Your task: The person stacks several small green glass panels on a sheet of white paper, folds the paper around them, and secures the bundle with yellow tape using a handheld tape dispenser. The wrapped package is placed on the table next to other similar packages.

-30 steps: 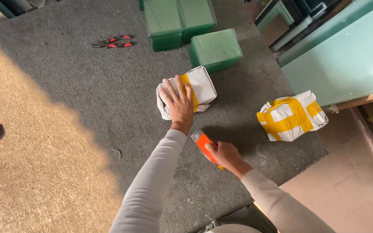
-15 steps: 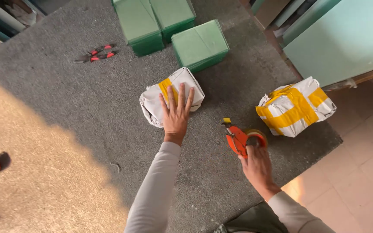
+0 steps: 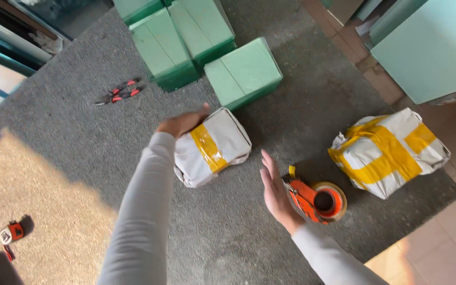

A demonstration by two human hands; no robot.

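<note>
A white wrapped parcel with one yellow tape band lies on the grey carpet. My left hand rests against its far left edge, fingers curled on the wrapping. My right hand hovers flat and open just right of the parcel, holding nothing. An orange tape dispenser with a yellow tape roll lies on the carpet right beside my right hand. A second white parcel, crossed with yellow tape, sits further right.
Several green foam blocks stand behind the parcel. Red-handled pliers lie at the back left. A small red tool sits at the near left. Tiled floor borders the carpet on the right, with a pale green panel beyond.
My right hand has set the tape dispenser down and opened beside it. My left hand has slid from the top of the parcel to its far left edge.
</note>
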